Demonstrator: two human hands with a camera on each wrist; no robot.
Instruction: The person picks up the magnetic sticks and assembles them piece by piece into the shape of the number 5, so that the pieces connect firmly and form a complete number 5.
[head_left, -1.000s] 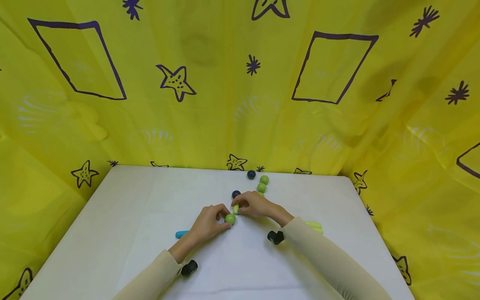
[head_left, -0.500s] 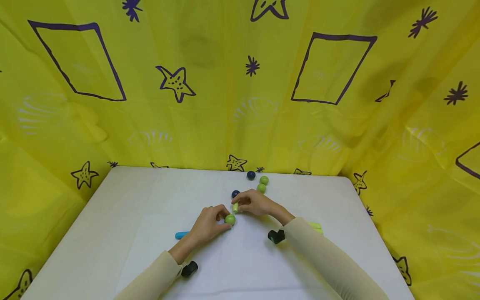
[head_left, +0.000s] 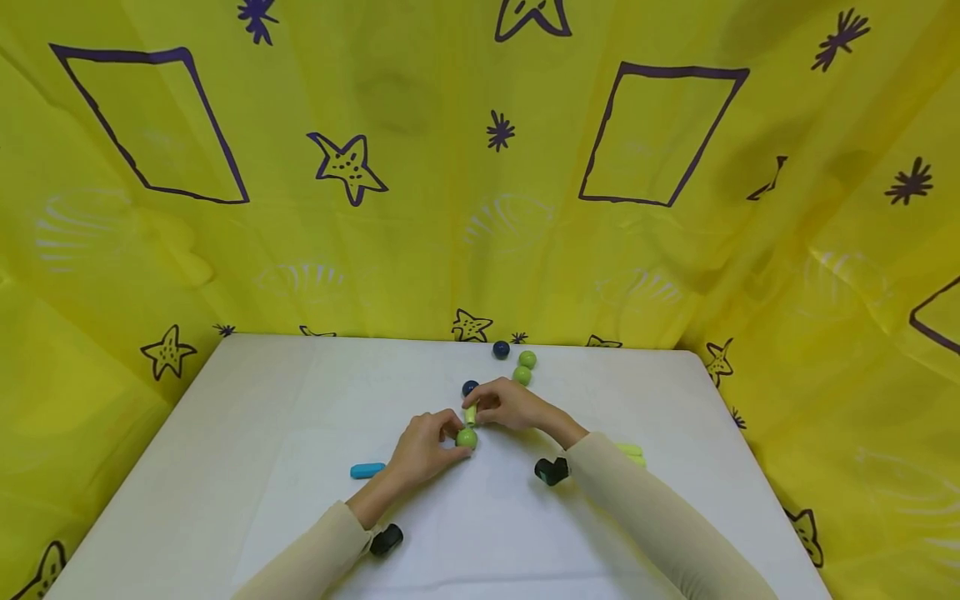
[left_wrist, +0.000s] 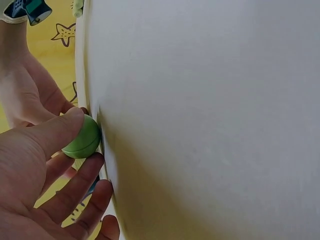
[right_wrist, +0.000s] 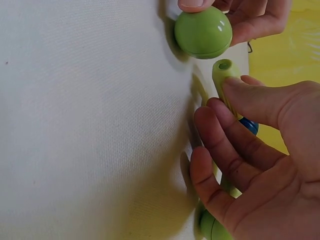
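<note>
Left grip (head_left: pixel 423 448) pinches green ball (right_wrist: pixel 202 34); right grip (head_left: pixel 510 404) pinches yellow-green rod (right_wrist: pixel 220 75), long axis roughly toward the ball, holed end just beside it.

A white bench (head_left: pixel 300 400) spreads beneath and around the left grip (head_left: pixel 423 450) and the right grip (head_left: pixel 510 404). Past both, and to either side, hangs a yellow curtain (head_left: pixel 420 242) printed with dark starfish (head_left: pixel 348 169), four-sided outlines (head_left: pixel 123 56), small bursts (head_left: pixel 500 131) and pale shells (head_left: pixel 510 222). A blue stick (head_left: pixel 367 471) lies just left of the left grip. Right of the right grip lie yellow sticks (head_left: pixel 632 450), partly hidden. Beyond that grip, toward the far edge, sit a dark blue ball (head_left: pixel 501 350) and two green balls (head_left: pixel 527 359).
</note>
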